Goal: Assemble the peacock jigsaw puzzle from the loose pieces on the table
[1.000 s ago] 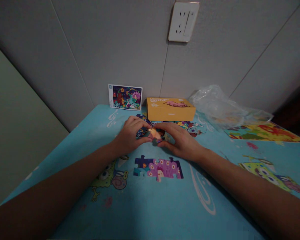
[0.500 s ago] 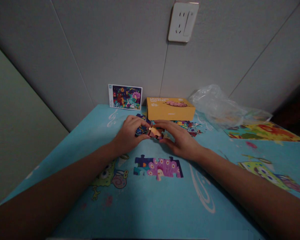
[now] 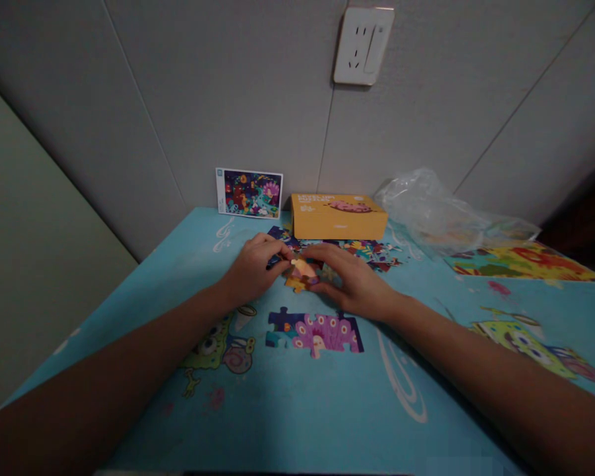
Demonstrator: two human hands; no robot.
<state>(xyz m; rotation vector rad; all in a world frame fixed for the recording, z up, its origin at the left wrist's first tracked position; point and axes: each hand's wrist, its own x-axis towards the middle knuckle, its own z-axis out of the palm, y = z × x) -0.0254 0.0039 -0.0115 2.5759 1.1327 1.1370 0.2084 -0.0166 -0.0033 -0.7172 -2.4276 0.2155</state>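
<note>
Hands (image 3: 252, 270) touch puzzle pieces (image 3: 303, 271); yellow box (image 3: 340, 225) behind.

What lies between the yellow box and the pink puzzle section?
In the head view: loose pieces, the left hand, the right hand, orange pieces between them, then bare tablecloth.

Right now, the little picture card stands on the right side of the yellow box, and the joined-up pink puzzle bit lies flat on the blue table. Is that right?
Not quite. The head view shows the picture card on the left side of the yellow box. The joined-up pink puzzle bit does lie flat on the blue table.
</note>
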